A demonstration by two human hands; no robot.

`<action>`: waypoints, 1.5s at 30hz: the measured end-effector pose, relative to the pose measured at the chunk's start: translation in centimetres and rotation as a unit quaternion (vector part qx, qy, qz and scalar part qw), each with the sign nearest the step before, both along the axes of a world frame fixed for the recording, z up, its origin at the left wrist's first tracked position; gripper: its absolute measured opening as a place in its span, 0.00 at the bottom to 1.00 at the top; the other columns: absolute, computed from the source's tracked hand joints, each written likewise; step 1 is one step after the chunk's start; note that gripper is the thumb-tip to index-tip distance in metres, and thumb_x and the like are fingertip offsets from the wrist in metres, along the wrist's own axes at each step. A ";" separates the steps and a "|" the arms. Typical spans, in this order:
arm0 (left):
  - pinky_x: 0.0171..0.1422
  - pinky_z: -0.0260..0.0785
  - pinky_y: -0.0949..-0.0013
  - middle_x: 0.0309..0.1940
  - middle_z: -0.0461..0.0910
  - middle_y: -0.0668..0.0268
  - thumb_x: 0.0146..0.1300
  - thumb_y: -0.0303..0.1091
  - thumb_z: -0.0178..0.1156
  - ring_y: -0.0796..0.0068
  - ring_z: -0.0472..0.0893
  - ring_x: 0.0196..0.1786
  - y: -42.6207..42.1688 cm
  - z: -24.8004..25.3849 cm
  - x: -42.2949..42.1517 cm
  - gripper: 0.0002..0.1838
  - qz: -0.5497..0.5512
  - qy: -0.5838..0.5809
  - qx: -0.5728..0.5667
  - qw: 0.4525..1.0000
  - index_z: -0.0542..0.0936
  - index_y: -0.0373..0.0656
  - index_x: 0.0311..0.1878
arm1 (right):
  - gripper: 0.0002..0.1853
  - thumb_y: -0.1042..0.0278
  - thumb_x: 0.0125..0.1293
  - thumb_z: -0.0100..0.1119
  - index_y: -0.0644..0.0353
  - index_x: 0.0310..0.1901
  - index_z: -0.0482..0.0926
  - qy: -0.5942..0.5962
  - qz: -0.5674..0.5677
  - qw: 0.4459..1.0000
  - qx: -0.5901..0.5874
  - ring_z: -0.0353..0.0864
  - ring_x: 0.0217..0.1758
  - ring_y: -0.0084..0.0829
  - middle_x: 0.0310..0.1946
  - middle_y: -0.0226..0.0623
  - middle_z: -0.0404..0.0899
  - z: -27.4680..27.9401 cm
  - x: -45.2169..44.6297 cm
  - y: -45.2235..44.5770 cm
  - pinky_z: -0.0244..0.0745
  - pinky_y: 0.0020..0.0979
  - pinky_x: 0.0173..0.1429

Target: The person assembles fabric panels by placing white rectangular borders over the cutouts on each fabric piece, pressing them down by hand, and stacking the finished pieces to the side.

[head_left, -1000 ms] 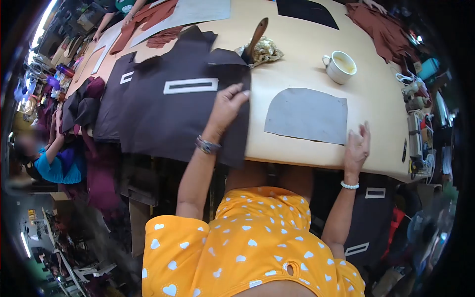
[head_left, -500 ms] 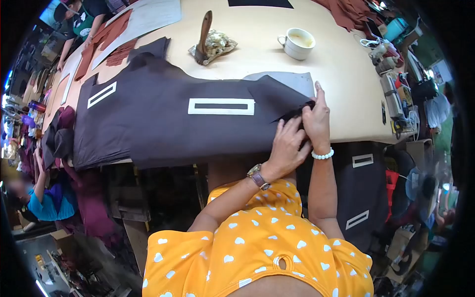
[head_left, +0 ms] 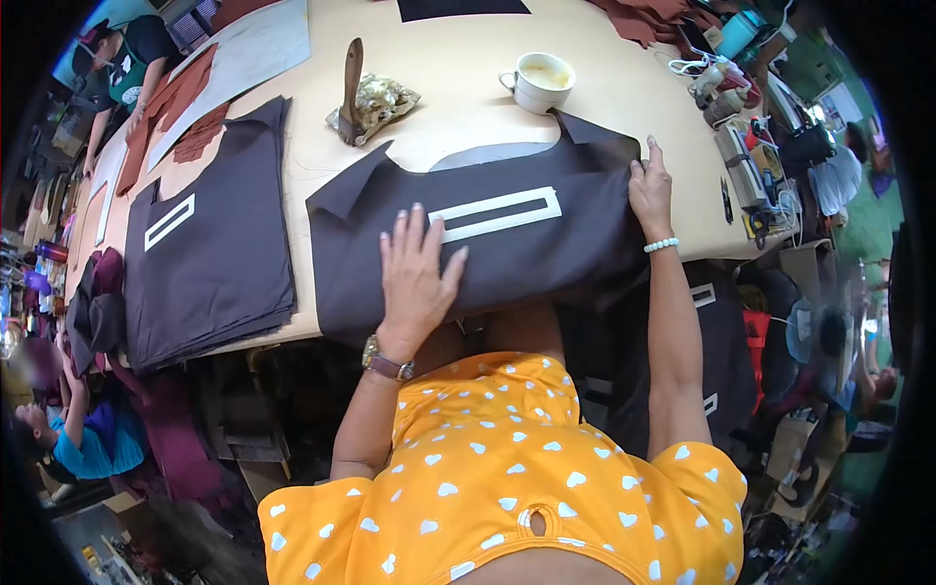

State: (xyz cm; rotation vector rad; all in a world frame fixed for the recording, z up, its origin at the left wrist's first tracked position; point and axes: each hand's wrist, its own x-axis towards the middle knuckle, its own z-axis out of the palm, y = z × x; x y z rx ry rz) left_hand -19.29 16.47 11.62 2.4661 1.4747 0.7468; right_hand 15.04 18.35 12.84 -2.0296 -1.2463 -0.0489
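Note:
A dark grey cut fabric piece lies across the table's near edge, its front part hanging over. On it sits a white rectangular frame-shaped strip. My left hand rests flat on the fabric, fingers spread, beside the strip's left end. At the fabric's right edge my right hand pinches the cloth, index finger pointing up. To the left lies a stack of similar dark pieces, with another white frame strip on top. A grey sheet shows partly behind the fabric.
A brush stands in a crumpled plastic bag. Behind the fabric is a white cup. Rust-coloured cloth lies far left, near a co-worker. Tools and boxes line the right edge.
The top dark piece has moved right, apart from the stack. My left hand has shifted left and now lies flat on it; my right hand holds its right edge.

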 end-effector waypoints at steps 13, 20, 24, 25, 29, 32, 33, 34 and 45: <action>0.69 0.47 0.43 0.65 0.61 0.51 0.65 0.47 0.50 0.51 0.58 0.69 3.1 -0.9 -1.5 0.27 0.043 0.063 0.024 0.997 0.67 0.41 0.63 | 0.31 0.62 0.61 0.55 0.57 0.65 0.58 -0.222 -0.073 0.964 -0.128 0.79 0.42 0.48 0.45 0.48 0.76 -0.2 3.5 1.8 0.74 0.43 0.46; 0.69 0.46 0.44 0.65 0.61 0.52 0.64 0.46 0.51 0.52 0.57 0.69 3.0 -0.3 -1.3 0.27 0.049 0.050 0.007 0.998 0.68 0.41 0.62 | 0.28 0.42 0.59 0.53 0.55 0.53 0.77 -0.274 0.122 0.954 -0.010 0.62 0.64 0.47 0.61 0.48 0.65 4.8 -0.8 7.9 0.54 0.48 0.67; 0.71 0.45 0.45 0.66 0.60 0.54 0.64 0.45 0.52 0.54 0.57 0.70 2.9 -0.1 -1.4 0.27 0.053 0.049 -0.009 0.997 0.67 0.42 0.63 | 0.35 0.30 0.57 0.44 0.52 0.50 0.81 -0.302 0.140 0.926 -0.176 0.49 0.70 0.52 0.66 0.50 0.56 5.4 -3.8 11.7 0.42 0.56 0.69; 0.71 0.45 0.46 0.66 0.60 0.54 0.64 0.45 0.52 0.54 0.57 0.70 3.0 -0.1 -1.4 0.27 0.054 0.045 -0.010 0.997 0.67 0.42 0.63 | 0.37 0.28 0.56 0.42 0.52 0.50 0.81 -0.304 0.137 0.922 -0.198 0.47 0.71 0.53 0.67 0.50 0.55 5.1 -4.2 12.6 0.40 0.57 0.69; 0.71 0.44 0.46 0.66 0.60 0.54 0.63 0.44 0.53 0.54 0.57 0.70 3.0 -0.2 -1.5 0.27 0.052 0.037 -0.008 0.998 0.68 0.42 0.63 | 0.39 0.24 0.55 0.40 0.51 0.50 0.81 -0.291 0.132 0.908 -0.272 0.44 0.72 0.54 0.68 0.49 0.53 5.9 -5.2 13.7 0.35 0.59 0.70; 0.71 0.45 0.46 0.66 0.61 0.54 0.63 0.44 0.53 0.54 0.57 0.69 3.0 -0.2 -1.5 0.27 0.052 0.032 -0.007 0.998 0.68 0.42 0.63 | 0.30 0.35 0.56 0.47 0.51 0.46 0.82 -0.296 0.122 0.935 -0.150 0.46 0.72 0.53 0.68 0.48 0.55 5.9 -5.0 13.2 0.38 0.60 0.70; 0.70 0.45 0.45 0.66 0.61 0.54 0.63 0.44 0.53 0.54 0.57 0.69 3.0 -0.3 -1.5 0.27 0.053 0.032 -0.006 0.998 0.68 0.42 0.63 | 0.26 0.40 0.58 0.50 0.50 0.45 0.83 -0.300 0.117 0.943 -0.079 0.47 0.72 0.52 0.67 0.47 0.55 5.9 -4.6 12.8 0.40 0.61 0.69; 0.70 0.45 0.45 0.66 0.61 0.54 0.63 0.44 0.53 0.54 0.57 0.69 3.0 -0.3 -1.5 0.27 0.053 0.032 -0.004 0.998 0.68 0.42 0.63 | 0.20 0.48 0.57 0.51 0.50 0.44 0.83 -0.325 0.115 0.937 -0.062 0.49 0.71 0.52 0.67 0.46 0.56 5.8 -4.3 12.5 0.42 0.60 0.69; 0.70 0.47 0.46 0.65 0.61 0.54 0.65 0.45 0.51 0.53 0.58 0.69 3.0 -0.6 -1.6 0.26 0.052 0.037 0.014 0.998 0.68 0.42 0.62 | 0.16 0.77 0.52 0.49 0.51 0.40 0.83 -0.331 0.200 0.913 -0.130 0.56 0.68 0.51 0.63 0.45 0.62 6.4 -6.1 6.9 0.49 0.59 0.68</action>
